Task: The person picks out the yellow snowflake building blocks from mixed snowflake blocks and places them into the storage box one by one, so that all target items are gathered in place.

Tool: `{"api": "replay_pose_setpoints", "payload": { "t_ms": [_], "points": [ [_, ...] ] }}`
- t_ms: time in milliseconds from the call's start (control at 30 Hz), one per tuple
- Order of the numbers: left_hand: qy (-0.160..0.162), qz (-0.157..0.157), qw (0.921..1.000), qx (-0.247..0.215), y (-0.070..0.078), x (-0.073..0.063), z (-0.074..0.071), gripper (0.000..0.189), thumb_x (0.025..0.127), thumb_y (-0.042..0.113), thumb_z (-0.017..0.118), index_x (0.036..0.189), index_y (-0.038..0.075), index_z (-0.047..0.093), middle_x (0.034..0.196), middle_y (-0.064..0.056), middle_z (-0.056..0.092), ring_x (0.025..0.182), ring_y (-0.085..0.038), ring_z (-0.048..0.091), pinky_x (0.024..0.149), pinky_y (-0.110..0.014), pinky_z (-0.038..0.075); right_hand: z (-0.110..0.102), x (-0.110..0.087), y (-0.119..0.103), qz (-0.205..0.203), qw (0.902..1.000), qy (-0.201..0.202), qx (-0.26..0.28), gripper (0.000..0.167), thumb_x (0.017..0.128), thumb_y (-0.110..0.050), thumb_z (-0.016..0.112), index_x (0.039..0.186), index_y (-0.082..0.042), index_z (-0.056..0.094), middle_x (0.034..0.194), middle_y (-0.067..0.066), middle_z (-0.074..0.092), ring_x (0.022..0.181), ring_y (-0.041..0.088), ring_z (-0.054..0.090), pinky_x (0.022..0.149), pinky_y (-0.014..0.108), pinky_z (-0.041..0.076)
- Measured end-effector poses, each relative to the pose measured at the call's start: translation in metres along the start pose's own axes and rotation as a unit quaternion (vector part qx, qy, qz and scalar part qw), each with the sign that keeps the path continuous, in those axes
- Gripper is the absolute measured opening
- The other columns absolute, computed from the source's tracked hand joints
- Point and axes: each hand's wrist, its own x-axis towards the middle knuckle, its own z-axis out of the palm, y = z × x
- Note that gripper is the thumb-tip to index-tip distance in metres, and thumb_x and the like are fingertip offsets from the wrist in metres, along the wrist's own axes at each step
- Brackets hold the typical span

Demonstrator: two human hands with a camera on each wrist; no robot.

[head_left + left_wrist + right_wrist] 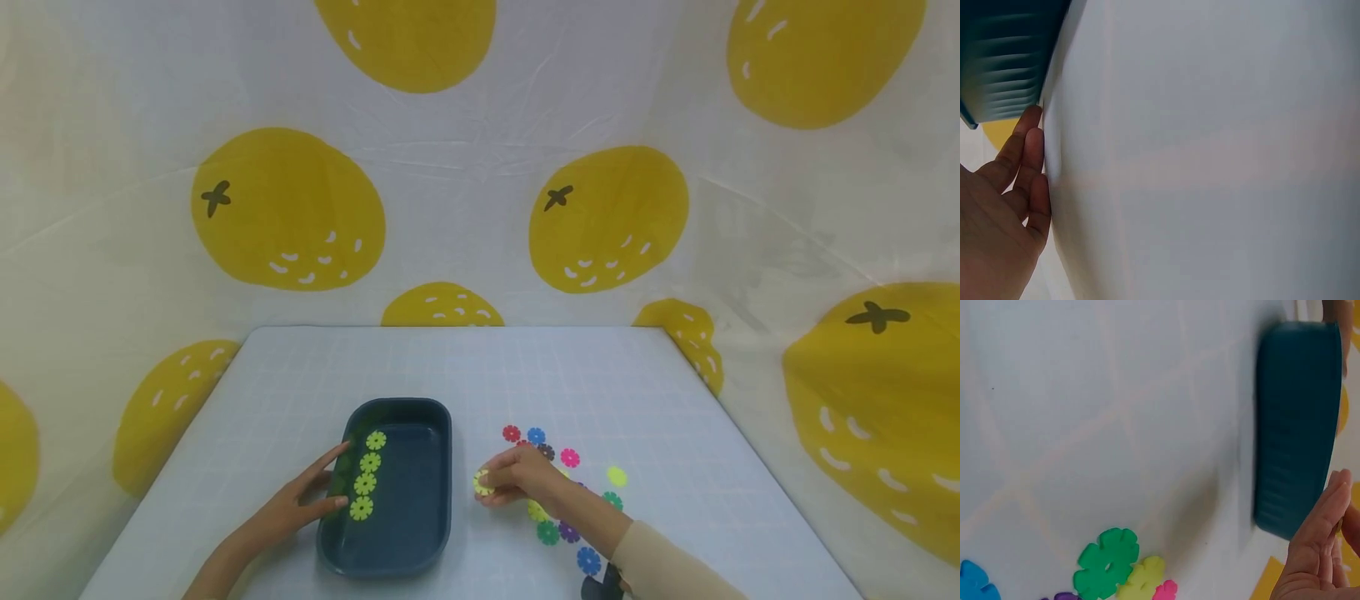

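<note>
My left hand (296, 504) rests at the left side of a dark blue tray (405, 533), its fingers spread along the rim. In the left wrist view the fingertips (1034, 119) touch the tray's ribbed outer wall (1007, 75). Inside the tray, several yellow-green flower discs (365, 483) lie in a column near the left wall. Just right of the tray, my right hand (517, 475) pinches another yellow-green flower disc (482, 482) between thumb and fingers. In the right wrist view that disc is mostly hidden by the hand (1322, 544).
Loose flower discs in mixed colours lie under and around the right forearm, among them a blue one (588, 561), a green one (548, 532) and a pink one (570, 457). A dark object (602, 586) sits by the right sleeve. A fruit-print cloth (480, 217) hangs behind the white table (300, 375).
</note>
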Motion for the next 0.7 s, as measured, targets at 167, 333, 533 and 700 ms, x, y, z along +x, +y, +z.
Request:
{"api": "replay_pose_setpoints", "payload": {
  "t_ms": [167,333,533,700],
  "points": [
    [0.003,0.003,1.0000,0.000,0.000,-0.001,-0.001,0.081,0.093,0.041,0.067,0.158,0.034,0.019,0.165,-0.021,0.015,0.142,-0.053,0.030,0.107,-0.075,0.028,0.009,0.004,-0.004,-0.008,0.9999,-0.005,-0.006,0.027,0.086,-0.018,0.077,0.105,0.001,0.074,0.089,0.010,0.076,0.077,0.023,0.076,0.068,0.026,0.060],
    [0.003,0.002,1.0000,-0.003,-0.003,-0.001,-0.001,0.081,0.092,0.042,0.068,0.157,0.036,0.020,0.165,-0.020,0.016,0.142,-0.052,0.031,0.107,-0.075,0.029,0.016,0.007,-0.009,-0.016,0.9997,-0.010,-0.016,0.025,0.087,-0.020,0.077,0.103,0.000,0.075,0.088,0.010,0.076,0.075,0.022,0.075,0.069,0.025,0.060],
    [0.001,-0.008,0.9999,-0.006,-0.005,0.001,-0.001,0.081,0.091,0.045,0.068,0.157,0.039,0.020,0.165,-0.020,0.017,0.143,-0.050,0.030,0.107,-0.075,0.028,0.023,0.008,-0.013,-0.011,0.9996,-0.015,-0.020,0.021,0.086,-0.019,0.077,0.099,-0.003,0.077,0.088,0.010,0.076,0.075,0.022,0.075,0.067,0.025,0.059],
    [0.004,-0.007,0.9999,-0.011,-0.007,0.002,-0.001,0.082,0.091,0.046,0.068,0.157,0.040,0.020,0.165,-0.019,0.017,0.144,-0.050,0.030,0.108,-0.075,0.026,0.029,0.011,-0.017,-0.009,0.9994,-0.030,-0.015,0.019,0.086,-0.019,0.078,0.098,-0.004,0.077,0.088,0.010,0.076,0.074,0.021,0.075,0.066,0.025,0.059]
  ]
}}
